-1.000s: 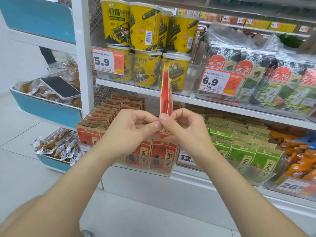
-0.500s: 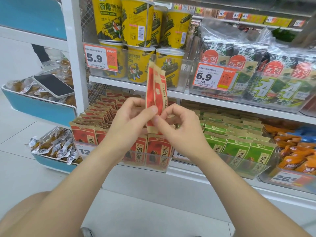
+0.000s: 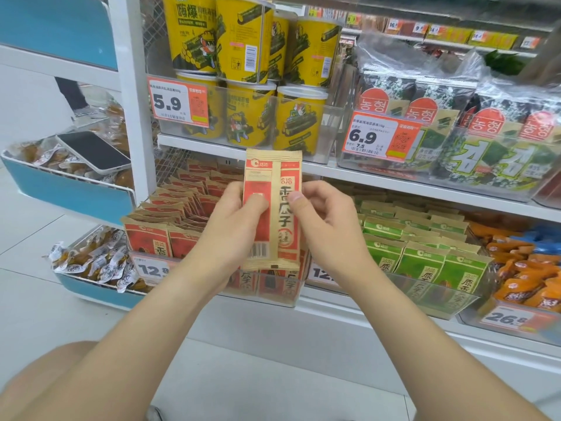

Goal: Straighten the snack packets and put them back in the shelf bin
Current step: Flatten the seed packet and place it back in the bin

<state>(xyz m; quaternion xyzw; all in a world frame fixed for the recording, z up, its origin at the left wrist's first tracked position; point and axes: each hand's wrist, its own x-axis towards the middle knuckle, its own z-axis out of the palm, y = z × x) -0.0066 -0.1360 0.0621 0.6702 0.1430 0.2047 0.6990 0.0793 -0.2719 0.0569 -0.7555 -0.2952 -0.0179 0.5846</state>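
The left hand [image 3: 232, 221] and right hand [image 3: 329, 229] each pinch one side of a tan-and-red paper snack packet [image 3: 277, 189], held upright just above the front of the clear plastic shelf bin [image 3: 274, 288]. Matching red packets [image 3: 182, 205] stand in rows in that bin. Yellow cylindrical tubs [image 3: 252, 117] sit on the shelf above it.

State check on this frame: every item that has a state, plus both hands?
red packet: upright, held in front of the shelf, out of its bin
left hand: pinches the packet's left side
right hand: pinches the packet's right edge
shelf bin: filled with rows of standing red packets
green packets: standing in rows in the next bin
yellow tubs: stacked two high
phone: lying flat, screen dark
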